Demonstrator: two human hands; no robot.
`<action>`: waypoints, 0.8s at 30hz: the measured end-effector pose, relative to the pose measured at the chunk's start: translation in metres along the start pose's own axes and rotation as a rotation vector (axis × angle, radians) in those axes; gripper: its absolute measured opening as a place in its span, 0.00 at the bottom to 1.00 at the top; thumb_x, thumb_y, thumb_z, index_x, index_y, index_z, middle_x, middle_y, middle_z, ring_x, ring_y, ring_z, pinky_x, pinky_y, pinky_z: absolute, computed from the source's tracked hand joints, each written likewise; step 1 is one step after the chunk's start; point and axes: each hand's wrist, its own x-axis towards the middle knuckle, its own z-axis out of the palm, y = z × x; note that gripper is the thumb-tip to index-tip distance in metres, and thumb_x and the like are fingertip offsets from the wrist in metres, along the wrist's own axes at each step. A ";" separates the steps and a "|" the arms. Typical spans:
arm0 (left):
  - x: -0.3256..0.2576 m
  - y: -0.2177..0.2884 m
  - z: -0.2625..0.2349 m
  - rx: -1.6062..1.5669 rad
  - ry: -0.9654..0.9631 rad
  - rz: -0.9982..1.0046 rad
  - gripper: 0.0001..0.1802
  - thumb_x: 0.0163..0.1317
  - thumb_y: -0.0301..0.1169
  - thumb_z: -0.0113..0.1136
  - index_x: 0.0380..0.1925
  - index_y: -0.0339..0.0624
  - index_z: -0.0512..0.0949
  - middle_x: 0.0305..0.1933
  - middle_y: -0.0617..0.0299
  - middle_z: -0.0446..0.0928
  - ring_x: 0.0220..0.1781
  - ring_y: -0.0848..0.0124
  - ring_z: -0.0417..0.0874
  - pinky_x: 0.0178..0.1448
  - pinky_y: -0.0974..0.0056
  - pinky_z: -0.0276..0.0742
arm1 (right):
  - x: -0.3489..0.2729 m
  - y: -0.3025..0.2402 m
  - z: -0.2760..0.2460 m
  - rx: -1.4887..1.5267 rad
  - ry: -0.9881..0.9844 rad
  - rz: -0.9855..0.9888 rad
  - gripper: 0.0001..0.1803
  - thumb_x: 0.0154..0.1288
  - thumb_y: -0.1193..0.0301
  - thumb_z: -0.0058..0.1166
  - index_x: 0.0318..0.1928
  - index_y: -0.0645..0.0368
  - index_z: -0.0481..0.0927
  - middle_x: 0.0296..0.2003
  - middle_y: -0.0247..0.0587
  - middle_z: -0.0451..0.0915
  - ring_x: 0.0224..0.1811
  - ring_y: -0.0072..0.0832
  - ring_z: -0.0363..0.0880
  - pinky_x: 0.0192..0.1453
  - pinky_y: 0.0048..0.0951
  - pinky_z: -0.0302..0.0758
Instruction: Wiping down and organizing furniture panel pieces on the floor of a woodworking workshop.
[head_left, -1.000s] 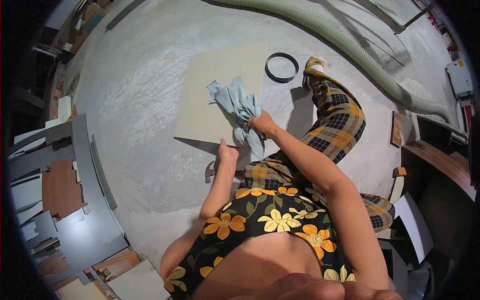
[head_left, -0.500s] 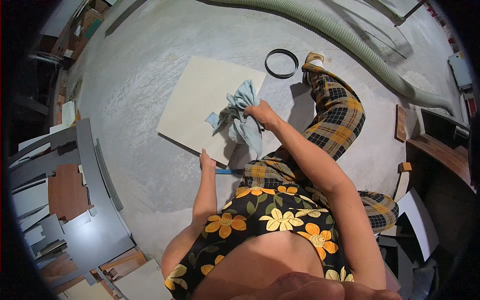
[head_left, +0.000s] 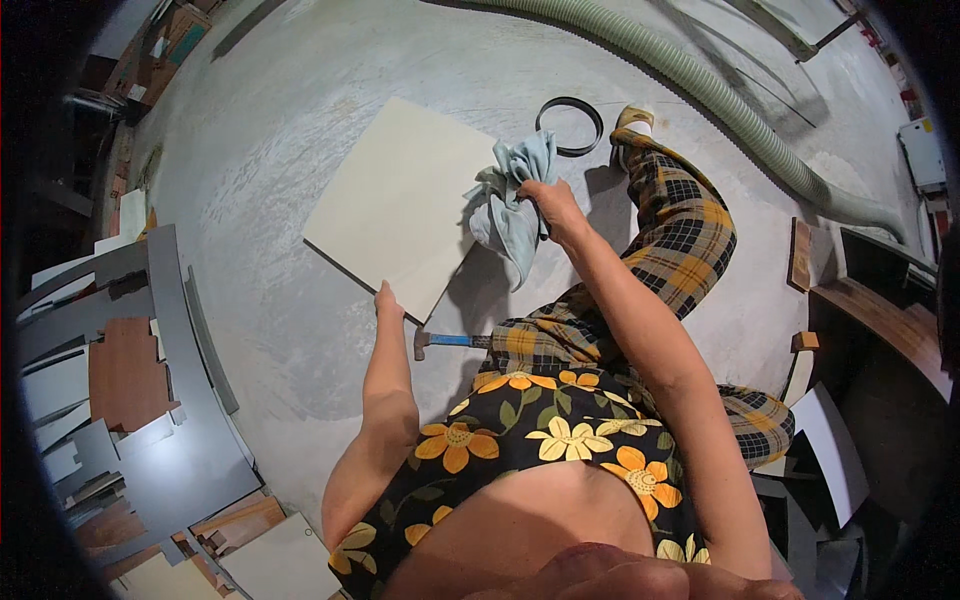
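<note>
A flat cream-coloured square panel [head_left: 395, 205] lies tilted a little off the grey floor, in front of me. My left hand [head_left: 389, 299] grips its near edge, thumb at the top face and the other fingers hidden beneath. A crumpled pale blue cloth [head_left: 512, 215] hangs from my right hand [head_left: 555, 206], which is closed round it at the panel's right edge. Between the panel's near corner and my leg lies a hammer [head_left: 440, 341] with a blue handle, its end hidden by my trousers.
A black ring-shaped band [head_left: 598, 125] lies on the floor past the cloth. Beyond it curves a ribbed pale green hose [head_left: 700, 100]. Stacked grey and brown board offcuts [head_left: 135, 375] crowd the left; wooden boards [head_left: 880, 320] and a white sheet [head_left: 835, 450] stand at the right.
My right hand has drawn the cloth rightward to the panel's edge. My left hand and the panel have shifted slightly left and away, and the hammer's head has come into sight.
</note>
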 end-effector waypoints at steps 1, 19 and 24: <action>0.009 0.004 -0.009 -0.005 0.012 -0.019 0.25 0.66 0.40 0.47 0.53 0.28 0.66 0.52 0.46 0.73 0.48 0.52 0.80 0.50 0.50 0.80 | 0.000 0.000 0.003 -0.002 -0.032 0.006 0.17 0.44 0.74 0.56 0.38 0.67 0.76 0.31 0.37 0.76 0.29 0.25 0.72 0.34 0.26 0.70; -0.086 0.075 0.037 1.386 0.275 0.183 0.32 0.58 0.56 0.53 0.27 0.31 0.78 0.23 0.50 0.78 0.39 0.59 0.83 0.31 0.56 0.80 | -0.003 -0.001 0.004 -0.181 -0.089 -0.036 0.21 0.44 0.71 0.54 0.42 0.67 0.76 0.36 0.42 0.79 0.37 0.28 0.76 0.44 0.28 0.72; -0.100 0.079 0.081 1.862 0.212 0.434 0.36 0.56 0.61 0.52 0.40 0.32 0.77 0.32 0.49 0.79 0.37 0.61 0.83 0.38 0.57 0.81 | -0.001 0.004 0.010 -0.208 -0.123 -0.130 0.24 0.43 0.67 0.57 0.43 0.67 0.76 0.37 0.44 0.80 0.38 0.31 0.77 0.44 0.30 0.73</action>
